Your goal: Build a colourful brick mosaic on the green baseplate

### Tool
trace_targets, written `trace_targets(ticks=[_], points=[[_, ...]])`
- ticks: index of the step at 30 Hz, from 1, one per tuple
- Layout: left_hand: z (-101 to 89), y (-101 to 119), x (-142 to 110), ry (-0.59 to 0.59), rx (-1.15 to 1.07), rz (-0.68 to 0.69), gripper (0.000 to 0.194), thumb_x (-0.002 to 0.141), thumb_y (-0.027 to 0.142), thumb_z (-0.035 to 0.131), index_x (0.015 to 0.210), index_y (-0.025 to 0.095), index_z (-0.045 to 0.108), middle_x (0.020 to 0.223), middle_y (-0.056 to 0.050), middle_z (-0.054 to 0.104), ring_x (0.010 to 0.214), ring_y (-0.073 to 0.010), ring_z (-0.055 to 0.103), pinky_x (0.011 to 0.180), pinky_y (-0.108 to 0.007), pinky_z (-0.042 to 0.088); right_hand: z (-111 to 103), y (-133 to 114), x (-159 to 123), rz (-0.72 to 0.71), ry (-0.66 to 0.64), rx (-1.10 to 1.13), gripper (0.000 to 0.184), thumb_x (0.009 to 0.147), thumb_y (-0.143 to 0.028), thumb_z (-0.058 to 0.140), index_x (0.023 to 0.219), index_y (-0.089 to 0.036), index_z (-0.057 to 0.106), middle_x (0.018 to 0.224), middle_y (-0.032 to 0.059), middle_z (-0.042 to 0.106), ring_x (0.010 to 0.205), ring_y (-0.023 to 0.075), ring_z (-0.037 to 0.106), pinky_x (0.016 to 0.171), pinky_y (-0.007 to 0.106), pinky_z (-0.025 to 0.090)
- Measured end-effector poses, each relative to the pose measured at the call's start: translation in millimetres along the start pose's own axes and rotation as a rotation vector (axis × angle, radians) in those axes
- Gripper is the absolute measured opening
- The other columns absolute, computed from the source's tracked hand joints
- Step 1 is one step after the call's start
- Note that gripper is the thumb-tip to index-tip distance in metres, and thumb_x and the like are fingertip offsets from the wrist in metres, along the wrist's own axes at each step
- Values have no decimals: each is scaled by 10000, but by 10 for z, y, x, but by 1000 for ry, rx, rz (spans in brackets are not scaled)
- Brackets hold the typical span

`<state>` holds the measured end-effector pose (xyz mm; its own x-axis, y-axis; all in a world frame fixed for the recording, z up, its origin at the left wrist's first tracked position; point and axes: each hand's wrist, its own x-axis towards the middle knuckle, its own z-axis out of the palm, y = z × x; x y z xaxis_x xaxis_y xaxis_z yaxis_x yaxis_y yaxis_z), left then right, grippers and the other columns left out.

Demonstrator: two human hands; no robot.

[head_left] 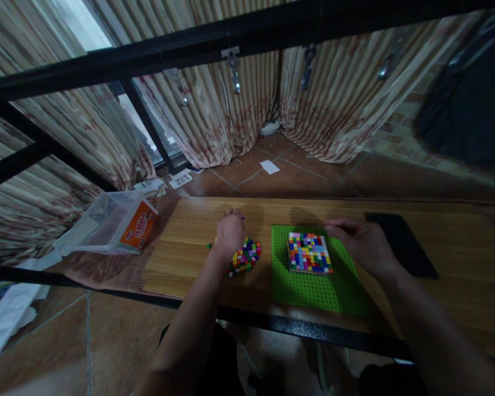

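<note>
My left hand [231, 230] is closed above a pile of small coloured toy bricks [247, 256]. A purple speck, which looks like a toy brick [243, 218], shows at its fingertips. On the right, my right hand [363, 242] pinches thumb and fingers together over the far right part of a green baseplate [305, 294]. Whatever those fingertips hold, if anything, is too small to tell. Between the hands, a square block of multicoloured bricks [309, 253] stands on the baseplate, built up in tight rows. My left hand hides part of the loose pile.
A black flat object [402, 245] lies on the wooden tabletop [177, 242] at the right. Left of the table is a clear plastic bin [111, 220] with an orange label. A black metal bar [181, 47] crosses above, with clips hanging from it. Curtains [214, 121] hang behind.
</note>
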<state>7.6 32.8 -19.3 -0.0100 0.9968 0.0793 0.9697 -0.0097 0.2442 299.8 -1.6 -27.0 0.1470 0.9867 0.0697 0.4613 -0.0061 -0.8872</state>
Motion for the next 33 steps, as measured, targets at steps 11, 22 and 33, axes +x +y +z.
trace_targets(ticks=[11,22,33], points=[[37,508,-534,-84,-1069,249,163,912,194,532,1045,174,625,989,-60,697,829,-150,700,769,-268,567,201,-343,-246,-181,-91,160,244,806,-430,675,924,-230,748,937,44,761,862,215,699,793,362,550],[3,618,-651,-93,-937,378,331,888,136,543,1207,219,528,1025,-47,675,956,-154,677,872,-286,552,400,-428,-427,-381,-197,114,190,903,-336,576,957,-235,728,919,38,704,850,174,655,755,306,499],[-38,658,-674,-13,-915,372,222,895,142,520,1104,218,536,1019,-51,648,948,-156,661,867,-289,543,435,-437,-468,-373,-150,107,206,912,-341,568,988,-249,736,915,42,717,860,185,664,773,326,507]])
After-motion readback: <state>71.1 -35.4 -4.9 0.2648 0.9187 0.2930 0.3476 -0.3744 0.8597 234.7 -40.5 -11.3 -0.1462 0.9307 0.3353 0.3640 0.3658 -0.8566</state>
